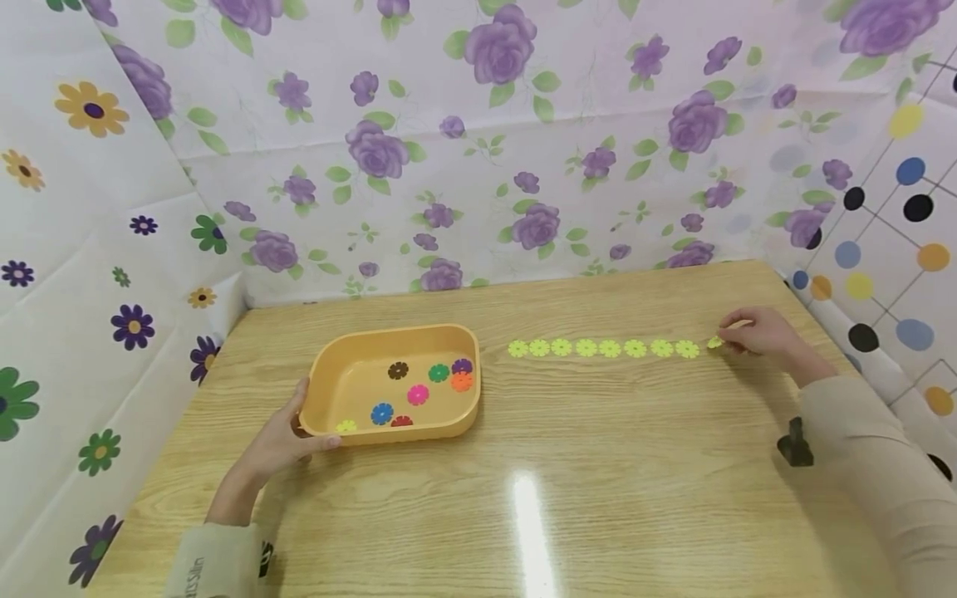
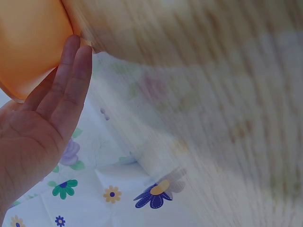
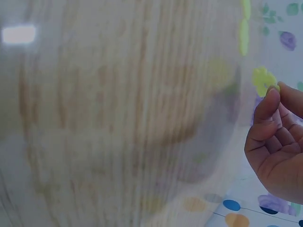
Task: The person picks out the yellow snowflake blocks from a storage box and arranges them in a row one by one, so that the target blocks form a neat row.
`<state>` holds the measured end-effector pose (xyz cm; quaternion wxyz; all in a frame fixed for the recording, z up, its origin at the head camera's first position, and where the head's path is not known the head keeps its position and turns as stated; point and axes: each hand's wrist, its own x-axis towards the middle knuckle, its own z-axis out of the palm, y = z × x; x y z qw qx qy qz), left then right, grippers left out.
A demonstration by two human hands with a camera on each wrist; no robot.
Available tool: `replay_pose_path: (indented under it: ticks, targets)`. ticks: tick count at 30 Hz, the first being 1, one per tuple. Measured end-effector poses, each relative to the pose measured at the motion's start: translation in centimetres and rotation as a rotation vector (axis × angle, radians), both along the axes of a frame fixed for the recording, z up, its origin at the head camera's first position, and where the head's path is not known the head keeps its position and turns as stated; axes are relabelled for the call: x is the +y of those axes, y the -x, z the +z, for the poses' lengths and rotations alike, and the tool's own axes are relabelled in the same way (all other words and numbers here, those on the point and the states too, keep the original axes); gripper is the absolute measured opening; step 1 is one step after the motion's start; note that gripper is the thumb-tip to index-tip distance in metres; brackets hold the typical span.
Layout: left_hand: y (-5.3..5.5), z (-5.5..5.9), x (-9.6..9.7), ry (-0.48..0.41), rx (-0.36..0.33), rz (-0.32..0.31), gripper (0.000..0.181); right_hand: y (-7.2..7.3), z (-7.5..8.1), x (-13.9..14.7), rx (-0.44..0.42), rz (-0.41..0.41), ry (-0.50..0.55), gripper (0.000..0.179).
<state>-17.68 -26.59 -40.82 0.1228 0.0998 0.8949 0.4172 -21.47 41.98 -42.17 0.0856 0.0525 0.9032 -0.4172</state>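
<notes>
A yellow plastic basin (image 1: pixel 392 432) sits on the table at the left. My left hand (image 1: pixel 277 436) holds its near left corner, with long, nearly straight fingers against the outer wall in the left wrist view. Inside lie several small notched flower discs, among them a pink disc (image 1: pixel 418 394), a blue disc (image 1: pixel 382 414) and a brown disc (image 1: pixel 398 370). To the right, several yellow-green discs (image 1: pixel 586 348) lie in a straight row. Just past the row's right end my right hand (image 1: pixel 758 339) pinches another yellow-green flower disc (image 3: pixel 263 81) between thumb and forefinger, tilted.
The wooden table (image 1: pixel 613 465) has a bright glare streak near its front. Flower-printed cloth (image 1: pixel 449 191) stands along the back edge, with a patterned sheet (image 1: pixel 90 274) at the left and a dotted sheet (image 1: pixel 890 249) at the right.
</notes>
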Motion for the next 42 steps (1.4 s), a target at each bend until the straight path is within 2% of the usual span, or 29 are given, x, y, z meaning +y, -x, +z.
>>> replay_pose_path:
  ticks: [7, 12, 16, 20, 24, 35, 42]
  targets:
    - [0.0, 0.0, 0.1, -0.004, -0.001, 0.009, 0.110, 0.3, -1.3, 0.0, -0.028, 0.002, -0.060, 0.033]
    - [-0.1, 0.0, 0.1, -0.011, -0.004, 0.012, 0.110, 0.1, -1.6, 0.2, -0.007, 0.012, -0.086, 0.032]
    - [-0.1, 0.1, 0.2, -0.015, -0.003, 0.006, 0.110, 0.0, -1.4, 0.4, 0.024, -0.013, -0.082, 0.035]
    - [-0.1, 0.2, 0.2, -0.012, 0.005, -0.001, 0.109, -0.2, -0.4, -0.2, 0.009, -0.021, -0.019, 0.041]
    - [-0.1, 0.2, 0.1, -0.006, 0.005, -0.001, 0.109, -0.5, 1.0, -1.5, 0.001, 0.004, 0.035, 0.046]
    - [-0.1, 0.1, 0.1, -0.029, -0.013, 0.004, 0.110, -1.1, 3.7, -4.3, 0.099, 0.083, 0.085, 0.048]
    - [-0.1, 0.0, 0.1, -0.012, -0.008, 0.008, 0.110, -1.3, 4.7, -7.0, 0.110, 0.124, 0.140, 0.045]
